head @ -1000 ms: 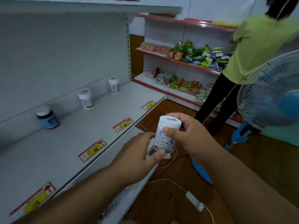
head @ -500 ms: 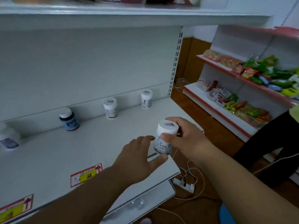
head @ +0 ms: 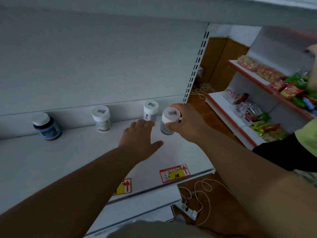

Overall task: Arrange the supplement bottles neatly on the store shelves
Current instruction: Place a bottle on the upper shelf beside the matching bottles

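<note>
My right hand (head: 187,123) grips a white supplement bottle (head: 169,121) by its cap, low over the back right part of the white shelf (head: 68,160). Just behind it a second white bottle (head: 150,111) stands against the back panel. My left hand (head: 139,136) reaches out flat over the shelf, fingers straight, its fingertips close to that second bottle. Further left along the back panel stand another white bottle (head: 101,118) and a dark blue bottle with a white cap (head: 46,127).
Red and yellow price tags (head: 175,173) line the shelf's front lip. An upper shelf overhangs at the top. To the right stand snack shelves (head: 260,93), and another person's arm and green shirt (head: 305,145) are at the right edge. A power strip with cables (head: 190,210) lies on the floor.
Both arms have reached deeper into the shelf. My right hand has carried the white bottle from the front edge to the back row, and my left hand has let go of it and spread flat.
</note>
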Demonstrator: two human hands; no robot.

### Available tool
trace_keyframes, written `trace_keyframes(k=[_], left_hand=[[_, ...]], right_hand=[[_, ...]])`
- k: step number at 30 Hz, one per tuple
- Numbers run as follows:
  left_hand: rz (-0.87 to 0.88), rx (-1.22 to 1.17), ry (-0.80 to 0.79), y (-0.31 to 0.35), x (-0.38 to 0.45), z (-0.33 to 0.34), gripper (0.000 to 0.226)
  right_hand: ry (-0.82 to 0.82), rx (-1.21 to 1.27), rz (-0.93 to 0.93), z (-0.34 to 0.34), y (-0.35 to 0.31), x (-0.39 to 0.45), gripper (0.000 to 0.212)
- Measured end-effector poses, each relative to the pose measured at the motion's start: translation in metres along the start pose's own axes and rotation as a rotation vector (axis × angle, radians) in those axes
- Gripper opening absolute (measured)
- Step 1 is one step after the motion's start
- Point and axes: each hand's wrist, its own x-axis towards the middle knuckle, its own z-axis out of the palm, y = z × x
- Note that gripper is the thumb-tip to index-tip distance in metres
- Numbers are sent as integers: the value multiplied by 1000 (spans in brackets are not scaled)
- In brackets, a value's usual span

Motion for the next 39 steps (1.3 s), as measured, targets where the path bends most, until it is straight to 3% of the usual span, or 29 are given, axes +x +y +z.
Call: trace_keyframes(k=[4, 7, 13, 22, 25, 31, 39], left_hand=[[-10, 69, 169, 6, 30, 6, 75], [-51, 114, 157, 9, 53, 8, 81], [-72, 157, 136, 9, 63, 12, 78], [-64, 131, 133, 8, 60, 8, 82], [-65, 21, 233, 10, 42, 2, 78], [-68, -48, 265, -1, -15, 4, 66], [-301, -43, 372, -23, -130, -6, 63]], right_hand=[[-29, -34, -90, 3, 22, 40, 63], [-58, -52, -138, 2, 33, 64, 64], [-73, -158, -229, 16, 44, 90, 37], [-40, -157, -200, 9, 38, 76, 48], [63, -113, -178, 5, 29, 52, 55], [183, -38, -236, 12, -3, -3, 50], [-3, 129, -543, 48, -70, -52, 50]])
